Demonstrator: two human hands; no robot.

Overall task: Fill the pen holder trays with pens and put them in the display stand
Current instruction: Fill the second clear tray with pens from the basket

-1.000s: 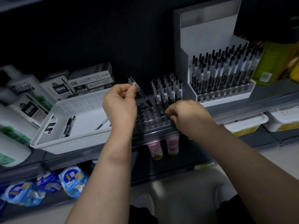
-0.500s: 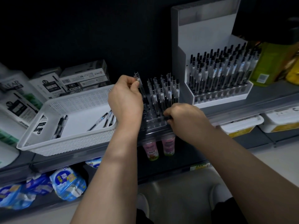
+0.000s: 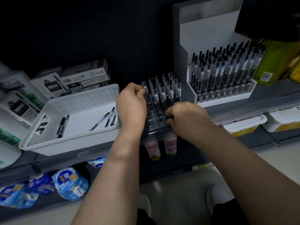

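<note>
Now the pen [image 3: 145,87] is upright: a second ago my left hand [image 3: 130,106] held it tilted above the clear tray [image 3: 158,120], and here it stands at the tray's back left corner with the thumb and forefinger pinched on its top end, easing it into a hole. I can't see the tip, so I can't say whether it has seated or is only lined up. My right hand [image 3: 185,118] is curled over the tray's front right edge, fingers tucked and pressed together on something small and dark; I can't tell whether that is the rim itself or another pen, but my read is that it is steadying the tray. The tray sits at the front edge of the shelf [image 3: 240,105], between the white basket [image 3: 78,140] on the left and the display stand [image 3: 215,65] on the right, close to both. Its back rows are stocked with standing pens, while the front rows show open holes, so by my reckoning the filling is roughly half done. The basket holds a few loose pens [image 3: 103,118] lying flat near its right wall and a couple more [image 3: 62,125] toward its left. The display stand already carries one full tray [image 3: 225,93]. This one needs its front rows filled before it goes across.
</note>
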